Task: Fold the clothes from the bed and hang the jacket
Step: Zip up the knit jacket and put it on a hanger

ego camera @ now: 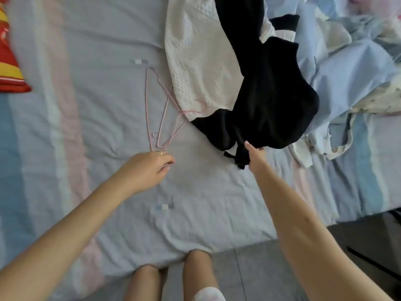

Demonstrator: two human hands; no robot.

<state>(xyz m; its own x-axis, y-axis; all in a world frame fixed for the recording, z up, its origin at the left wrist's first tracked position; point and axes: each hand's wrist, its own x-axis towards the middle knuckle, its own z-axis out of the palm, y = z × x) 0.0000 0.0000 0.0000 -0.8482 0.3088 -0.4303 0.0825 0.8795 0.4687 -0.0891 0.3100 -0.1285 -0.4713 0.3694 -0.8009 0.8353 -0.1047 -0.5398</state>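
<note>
A black garment (269,105) lies crumpled on the bed, partly over a white textured garment (193,61). My right hand (255,156) reaches to the black garment's near edge and pinches a dark strap there. Two thin pink wire hangers (161,109) lie on the sheet left of the white garment, one partly tucked under it. My left hand (149,168) hovers just below the hangers' near ends, fingers curled loosely with nothing clearly in them. A ring shows on that hand.
The bed (86,127) has a pale striped sheet in lilac, pink and blue. A heap of light blue bedding (347,72) fills the right side. A red and yellow item (8,61) lies at the far left. Grey floor (260,268) and my legs are below the bed edge.
</note>
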